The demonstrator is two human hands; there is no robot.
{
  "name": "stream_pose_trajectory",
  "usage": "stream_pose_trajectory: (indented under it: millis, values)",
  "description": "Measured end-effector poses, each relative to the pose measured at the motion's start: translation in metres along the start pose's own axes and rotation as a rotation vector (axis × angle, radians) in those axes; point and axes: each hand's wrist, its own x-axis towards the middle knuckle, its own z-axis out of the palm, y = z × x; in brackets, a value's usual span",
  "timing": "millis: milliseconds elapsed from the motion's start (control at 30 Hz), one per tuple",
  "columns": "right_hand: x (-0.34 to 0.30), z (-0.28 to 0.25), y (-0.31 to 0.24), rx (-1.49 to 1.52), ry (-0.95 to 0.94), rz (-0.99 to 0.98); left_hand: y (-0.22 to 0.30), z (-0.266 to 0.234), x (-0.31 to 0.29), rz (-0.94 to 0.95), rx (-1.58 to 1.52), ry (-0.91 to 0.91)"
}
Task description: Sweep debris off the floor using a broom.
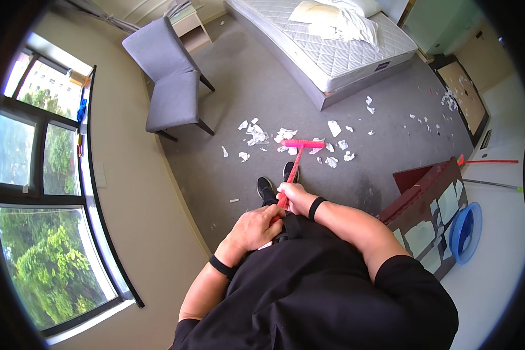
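Note:
A red broom [294, 169] slants down from my waist to the grey floor, its pink head [303, 143] lying crosswise among crumpled white paper scraps [256, 135]. My left hand [255, 227] is closed round the upper end of the handle, close to my body. A little farther down, my right hand [298, 199] wraps the same handle. Some scraps sit against the broom head and are partly covered by it. Other paper bits [334, 128] lie to its right, and my black shoes [265, 188] stand just behind it.
A grey chair [172, 99] stands at the left by the windowed wall. A bed with a white mattress [332, 70] fills the far side. At the right are a dark red cabinet [426, 192], a blue basin [465, 233] and more scraps near a framed board [464, 96].

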Motion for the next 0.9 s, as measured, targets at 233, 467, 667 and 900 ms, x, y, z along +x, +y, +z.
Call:
stream_pose_trajectory:
  millis: [233,467,667,900]
  values:
    - [0.004,-0.009,0.01,-0.086,-0.058,0.022,-0.011,0.011,-0.007,0.042,0.036,-0.002]
    - [0.006,0.005,0.014,-0.171,-0.076,-0.072,-0.006,0.004,-0.013,-0.117,0.079,-0.015]
    - [0.012,0.007,0.02,-0.123,-0.078,-0.047,-0.016,0.012,-0.021,-0.181,0.05,0.038]
    - [0.033,-0.007,0.033,-0.121,-0.114,0.035,-0.027,0.015,-0.023,-0.156,0.054,0.003]
